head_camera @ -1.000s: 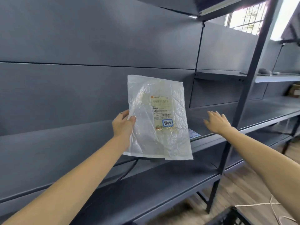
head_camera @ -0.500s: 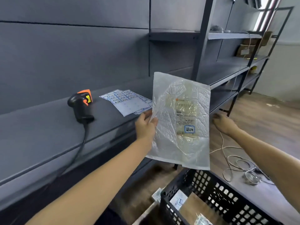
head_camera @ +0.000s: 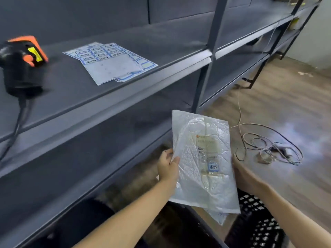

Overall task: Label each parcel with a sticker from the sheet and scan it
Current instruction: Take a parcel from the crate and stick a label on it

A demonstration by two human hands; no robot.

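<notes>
scanner (head_camera: 21,68) left of sticker sheet (head_camera: 111,63) on shelf (head_camera: 161,45)

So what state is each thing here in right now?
Parcel: held upright over the crate, blue sticker already on its label.
Left hand: gripping the parcel's left edge.
Right hand: at the parcel's right edge, grip hidden.
Scanner: resting on the shelf, untouched, cable attached.
Sticker sheet: flat on the shelf, partly used.
Crate: under the parcel, contents unclear.
Cable: loosely tangled on the floor.
</notes>
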